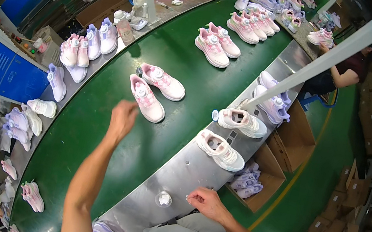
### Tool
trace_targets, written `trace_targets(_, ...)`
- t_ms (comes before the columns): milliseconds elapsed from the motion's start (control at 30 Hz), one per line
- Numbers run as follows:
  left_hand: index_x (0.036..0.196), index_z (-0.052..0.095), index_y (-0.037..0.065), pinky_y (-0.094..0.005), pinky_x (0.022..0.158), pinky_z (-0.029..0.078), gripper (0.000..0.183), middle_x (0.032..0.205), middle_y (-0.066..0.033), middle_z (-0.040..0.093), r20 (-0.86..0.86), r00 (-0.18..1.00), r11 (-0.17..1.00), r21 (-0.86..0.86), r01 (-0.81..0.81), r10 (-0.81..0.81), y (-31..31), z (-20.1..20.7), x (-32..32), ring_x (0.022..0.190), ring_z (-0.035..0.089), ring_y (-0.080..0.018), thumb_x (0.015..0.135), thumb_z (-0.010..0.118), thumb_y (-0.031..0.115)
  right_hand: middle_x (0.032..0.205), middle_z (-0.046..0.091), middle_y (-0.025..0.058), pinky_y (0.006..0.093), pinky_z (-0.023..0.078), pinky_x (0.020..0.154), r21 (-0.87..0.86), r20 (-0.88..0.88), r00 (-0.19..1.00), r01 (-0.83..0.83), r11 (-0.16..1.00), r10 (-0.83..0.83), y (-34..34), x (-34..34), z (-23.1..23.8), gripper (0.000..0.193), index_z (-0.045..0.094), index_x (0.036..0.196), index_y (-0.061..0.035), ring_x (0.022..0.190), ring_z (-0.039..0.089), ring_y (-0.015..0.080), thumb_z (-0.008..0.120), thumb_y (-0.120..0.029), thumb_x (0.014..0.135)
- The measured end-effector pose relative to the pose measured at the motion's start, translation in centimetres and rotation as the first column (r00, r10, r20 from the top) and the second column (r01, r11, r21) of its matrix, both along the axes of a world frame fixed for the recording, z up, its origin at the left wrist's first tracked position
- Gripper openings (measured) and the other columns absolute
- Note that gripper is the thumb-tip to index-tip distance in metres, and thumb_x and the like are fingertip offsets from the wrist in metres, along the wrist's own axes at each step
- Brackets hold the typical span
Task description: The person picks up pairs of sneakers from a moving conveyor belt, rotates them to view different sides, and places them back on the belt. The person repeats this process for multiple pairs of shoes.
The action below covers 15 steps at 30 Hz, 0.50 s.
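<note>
My left hand (pixel 123 118) is over the green belt, just short of a pair of pale pink shoes with round dials, the nearer shoe (pixel 148 101) and the farther shoe (pixel 164 82). Its fingers are blurred and partly hidden. Low at the metal ledge's edge, my right hand (pixel 207 203) has its fingers curled together; whatever they may hold is too small to make out. Close by on the ledge sits a small clear cup (pixel 163 199) with white material in it. Beyond that hand, a white shoe (pixel 220 150) and another white shoe (pixel 240 123) rest on the ledge.
More pink shoes (pixel 213 48) sit farther up the green belt (pixel 92 144). Lilac and pink shoes line its left edge. A slanting white post (pixel 323 58) crosses the right side, above an open carton (pixel 259 177). Other people work at the belt's far end and left.
</note>
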<state>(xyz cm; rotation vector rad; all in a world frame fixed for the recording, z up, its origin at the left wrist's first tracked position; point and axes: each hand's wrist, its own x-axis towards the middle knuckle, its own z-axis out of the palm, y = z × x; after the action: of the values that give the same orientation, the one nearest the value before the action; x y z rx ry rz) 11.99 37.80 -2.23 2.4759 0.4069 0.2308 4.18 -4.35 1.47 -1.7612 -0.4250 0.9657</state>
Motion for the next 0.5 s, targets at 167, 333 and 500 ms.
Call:
trace_targets(167,0.117,0.079,0.002,-0.0346,0.085,0.058,0.024,0.102,-0.0131,0.080,-0.365,0.925,0.772,-0.556,-0.309,0.107,-8.0,-3.2,-19.1,0.093,0.074,-0.0220,0.097,0.074,0.014,0.084,0.069,0.0089,0.0333,0.052,0.069,0.003,0.074,0.997,-0.016,1.000,0.015,0.6,-1.9,0.5,0.016,0.073,0.102,0.0001,0.074,0.064,0.0169,0.076,-0.015,0.096)
trace_targets(333,0.116,0.079,0.001,-0.0355,0.084,0.058,0.025,0.103,-0.0135,0.080,-0.560,0.804,0.616,-0.565,-0.549,0.202,-16.6,0.5,-32.7,0.092,0.074,-0.0233,0.096,0.074,0.014,0.087,0.070,0.0112,0.0347,0.054,0.071,-0.130,0.073,0.997,-0.027,0.991,0.037,0.8,-4.2,-0.1,0.017,0.073,0.103,-0.0004,0.076,0.066,0.0204,0.075,-0.015,0.096)
trace_targets(500,0.112,0.078,0.001,-0.0389,0.082,0.058,0.022,0.100,-0.0185,0.076,-0.437,0.838,0.757,-0.410,-0.508,0.326,-21.9,1.3,-40.7,0.089,0.074,-0.0299,0.093,0.074,0.013,0.091,0.071,0.0121,0.0348,0.053,0.071,-0.139,0.121,0.990,-0.054,0.989,0.071,2.9,-6.1,-0.8,0.015,0.073,0.104,-0.0011,0.076,0.066,0.0219,0.075,-0.014,0.095)
